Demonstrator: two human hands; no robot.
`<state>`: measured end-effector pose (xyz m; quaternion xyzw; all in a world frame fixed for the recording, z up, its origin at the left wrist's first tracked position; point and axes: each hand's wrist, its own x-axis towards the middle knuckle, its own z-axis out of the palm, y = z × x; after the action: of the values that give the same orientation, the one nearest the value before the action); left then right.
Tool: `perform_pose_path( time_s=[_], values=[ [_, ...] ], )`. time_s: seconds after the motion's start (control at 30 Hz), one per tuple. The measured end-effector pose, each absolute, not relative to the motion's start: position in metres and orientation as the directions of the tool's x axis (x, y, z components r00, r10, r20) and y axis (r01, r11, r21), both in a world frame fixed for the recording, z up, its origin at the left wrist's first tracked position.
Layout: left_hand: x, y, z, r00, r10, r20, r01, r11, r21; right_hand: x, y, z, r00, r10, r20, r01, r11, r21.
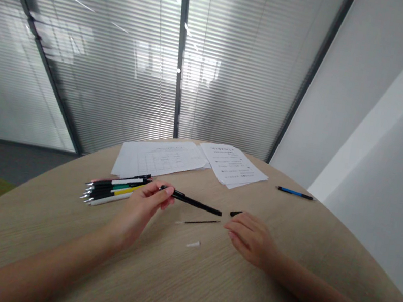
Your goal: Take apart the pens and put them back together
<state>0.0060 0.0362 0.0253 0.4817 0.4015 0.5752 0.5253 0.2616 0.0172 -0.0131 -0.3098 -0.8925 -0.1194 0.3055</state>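
Note:
My left hand (150,199) pinches a slim black pen barrel (200,205) near its clip end, holding it slanted above the table with the other end pointing right. Close to that end, my right hand (252,237) is low over the tabletop with its fingers curled together. A short black pen part (236,213) sticks out past those fingers; the rest of it is hidden. Between the hands a thin dark ink refill (201,221) with a pale end lies on the wood. Nearer to me is a small white plastic piece (193,244).
A bundle of several pens (109,191) lies left, partly behind my left hand. Printed sheets (162,157) and more paper (233,166) lie at the back of the round table (178,291). A blue pen (295,193) rests at the right. Blinds and a wall stand beyond.

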Motion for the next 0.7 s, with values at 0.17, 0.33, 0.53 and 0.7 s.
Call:
perform_pose_path(
  time_s=[0.17,0.33,0.53,0.7],
  values=[
    [0.003,0.044,0.015,0.085,0.996,0.014,-0.341,0.016,0.94,0.261,0.015,-0.015,-0.656,0.428,0.622,0.586,0.808,0.061],
    [0.004,0.045,0.013,0.143,0.989,-0.039,-0.36,0.089,0.929,0.265,0.02,-0.019,-0.445,0.567,0.694,0.639,0.744,-0.199],
    [0.008,0.038,0.009,0.266,0.962,-0.064,-0.302,0.147,0.942,0.27,0.03,-0.019,-0.133,0.77,0.625,0.675,0.532,-0.512],
    [0.011,0.032,0.012,0.313,0.948,-0.057,-0.19,0.121,0.974,0.27,0.03,-0.016,-0.124,0.786,0.605,0.679,0.512,-0.526]
  ],
)
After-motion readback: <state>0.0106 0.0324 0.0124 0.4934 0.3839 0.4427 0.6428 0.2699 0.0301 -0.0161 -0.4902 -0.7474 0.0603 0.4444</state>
